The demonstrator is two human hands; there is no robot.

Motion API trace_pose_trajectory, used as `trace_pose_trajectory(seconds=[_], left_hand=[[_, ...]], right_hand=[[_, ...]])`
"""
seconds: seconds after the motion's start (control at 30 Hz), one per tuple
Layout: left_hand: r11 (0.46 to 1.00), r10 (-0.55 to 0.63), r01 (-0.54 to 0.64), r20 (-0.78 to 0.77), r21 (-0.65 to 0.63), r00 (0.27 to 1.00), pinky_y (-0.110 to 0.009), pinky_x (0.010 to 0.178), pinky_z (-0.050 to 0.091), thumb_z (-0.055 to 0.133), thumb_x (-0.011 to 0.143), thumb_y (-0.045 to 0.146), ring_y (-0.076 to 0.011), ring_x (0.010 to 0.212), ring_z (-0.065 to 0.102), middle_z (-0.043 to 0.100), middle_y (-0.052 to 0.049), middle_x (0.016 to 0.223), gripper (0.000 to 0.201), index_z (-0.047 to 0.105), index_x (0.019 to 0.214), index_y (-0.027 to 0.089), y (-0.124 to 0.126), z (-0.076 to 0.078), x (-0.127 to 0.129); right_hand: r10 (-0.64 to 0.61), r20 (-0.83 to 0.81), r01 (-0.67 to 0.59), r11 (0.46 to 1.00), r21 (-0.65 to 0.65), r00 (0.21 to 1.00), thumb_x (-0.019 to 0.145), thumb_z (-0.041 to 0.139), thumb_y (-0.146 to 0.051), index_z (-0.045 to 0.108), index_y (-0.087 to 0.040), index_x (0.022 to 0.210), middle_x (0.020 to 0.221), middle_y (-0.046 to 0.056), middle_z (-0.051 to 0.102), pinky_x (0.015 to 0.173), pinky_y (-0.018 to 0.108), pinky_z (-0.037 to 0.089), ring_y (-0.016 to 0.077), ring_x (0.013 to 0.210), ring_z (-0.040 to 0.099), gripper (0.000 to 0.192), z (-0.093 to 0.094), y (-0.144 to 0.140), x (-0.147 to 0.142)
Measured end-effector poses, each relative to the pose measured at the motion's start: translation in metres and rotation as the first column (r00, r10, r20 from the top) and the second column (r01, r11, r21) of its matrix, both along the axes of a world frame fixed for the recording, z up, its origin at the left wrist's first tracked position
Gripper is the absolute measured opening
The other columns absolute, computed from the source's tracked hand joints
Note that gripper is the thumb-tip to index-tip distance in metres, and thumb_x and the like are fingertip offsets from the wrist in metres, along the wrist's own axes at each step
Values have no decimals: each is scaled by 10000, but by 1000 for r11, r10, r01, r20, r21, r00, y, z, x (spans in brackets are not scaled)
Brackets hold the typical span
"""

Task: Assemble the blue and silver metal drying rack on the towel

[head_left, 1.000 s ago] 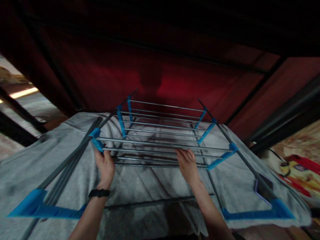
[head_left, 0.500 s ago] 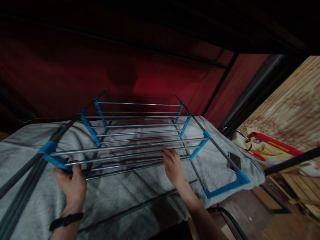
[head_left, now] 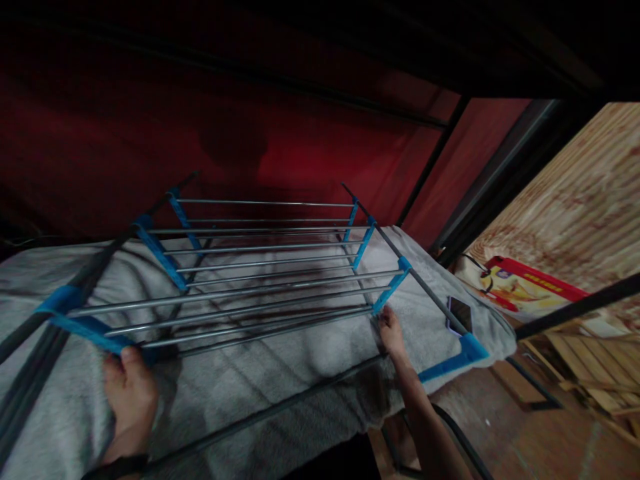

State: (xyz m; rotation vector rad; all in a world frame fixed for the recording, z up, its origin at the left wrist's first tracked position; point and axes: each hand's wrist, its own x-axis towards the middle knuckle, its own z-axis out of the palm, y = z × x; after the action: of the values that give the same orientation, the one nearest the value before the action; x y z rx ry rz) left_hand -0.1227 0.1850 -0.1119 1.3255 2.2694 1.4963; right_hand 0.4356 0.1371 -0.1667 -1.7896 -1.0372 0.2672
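Note:
A rack of thin metal tubes joined by blue plastic brackets lies on a grey blanket. My left hand is closed on the lower end of the near left bracket, thumb on top and the other fingers partly hidden. Over on the right, my right hand has its fingers curled round the rack's dark side pole, just below the near right bracket. A blue corner piece joins the poles at the right end.
A phone lies on the blanket beside the right pole. Past the blanket's edge are a red and yellow box and wooden slats. A dark tube crosses in front. Red fabric hangs behind.
My right hand has moved right, from the near metal tubes to the side pole by the right bracket. My left hand stays at the left bracket; the view has shifted slightly.

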Motion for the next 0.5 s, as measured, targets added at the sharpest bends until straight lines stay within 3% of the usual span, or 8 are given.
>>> trace_pose_trajectory(seconds=[0.17, 0.5], left_hand=[[990, -15, 14, -5, -140, 1000, -345, 662, 356, 385, 928, 440, -205, 682, 411, 418, 13, 711, 230, 367, 769, 274, -2, -1, -3], [983, 85, -93, -62, -157, 994, -362, 636, 387, 369, 939, 452, -209, 641, 410, 395, 18, 658, 247, 381, 766, 276, 5, -11, -8]], right_hand=[[-4, -67, -1, 997, -72, 998, 763, 488, -370, 754, -202, 1101, 1043, 135, 780, 939, 465, 566, 318, 999, 706, 462, -11, 11, -9], [-24, -103, 16, 997, -79, 994, 746, 476, -329, 746, -188, 1196, 1207, 153, 759, 1088, 487, 488, 333, 1159, 673, 543, -12, 9, -21]])
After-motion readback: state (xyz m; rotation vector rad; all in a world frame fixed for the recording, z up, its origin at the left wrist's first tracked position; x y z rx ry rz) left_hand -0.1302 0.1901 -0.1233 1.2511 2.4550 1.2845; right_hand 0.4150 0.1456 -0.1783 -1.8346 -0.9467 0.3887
